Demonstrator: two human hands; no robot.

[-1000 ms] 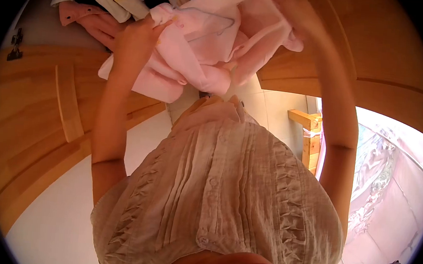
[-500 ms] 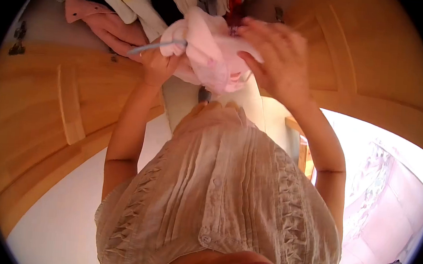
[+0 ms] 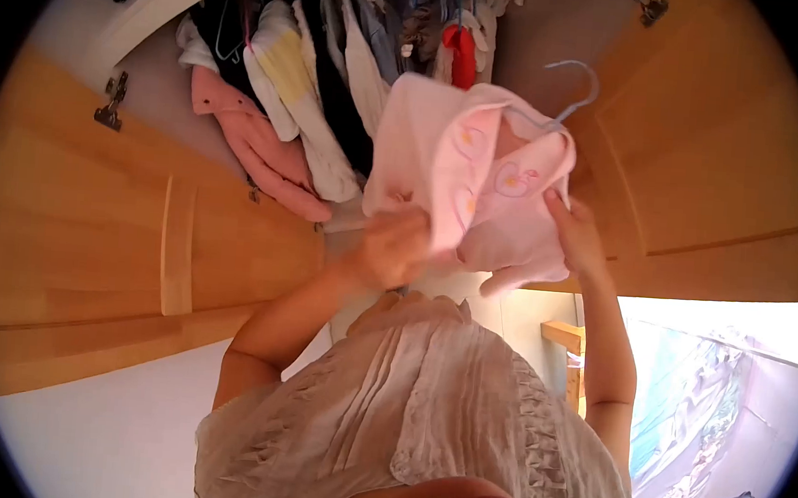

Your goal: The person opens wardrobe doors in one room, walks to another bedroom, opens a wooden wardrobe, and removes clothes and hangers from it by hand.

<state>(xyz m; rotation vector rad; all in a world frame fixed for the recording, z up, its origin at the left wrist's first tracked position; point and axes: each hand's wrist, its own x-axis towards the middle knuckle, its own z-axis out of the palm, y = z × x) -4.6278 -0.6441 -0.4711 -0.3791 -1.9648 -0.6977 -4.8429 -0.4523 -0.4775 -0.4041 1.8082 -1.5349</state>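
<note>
A light pink jacket (image 3: 415, 148) with embroidered motifs on its front hangs on a grey-blue hanger (image 3: 579, 88), whose hook points up and right. My left hand (image 3: 395, 246) is closed on the jacket's front edge, pulling it out to the left; its fingers are slightly blurred. At the other side, my right hand (image 3: 574, 232) pinches the jacket near its shoulder, thumb over the front. Most of the hanger is hidden inside the fabric.
Behind the jacket, a wardrobe holds several hanging clothes, including a salmon-pink garment (image 3: 254, 137), a white-and-yellow one (image 3: 286, 75) and a red item (image 3: 459, 54). Wooden doors (image 3: 95, 228) stand open on both sides. A wooden piece of furniture (image 3: 564, 335) is at lower right.
The jacket has turned and spread, its hook now at upper right rather than left. My left hand went from the hanger to the front edge; my right hand, open before, now grips the jacket.
</note>
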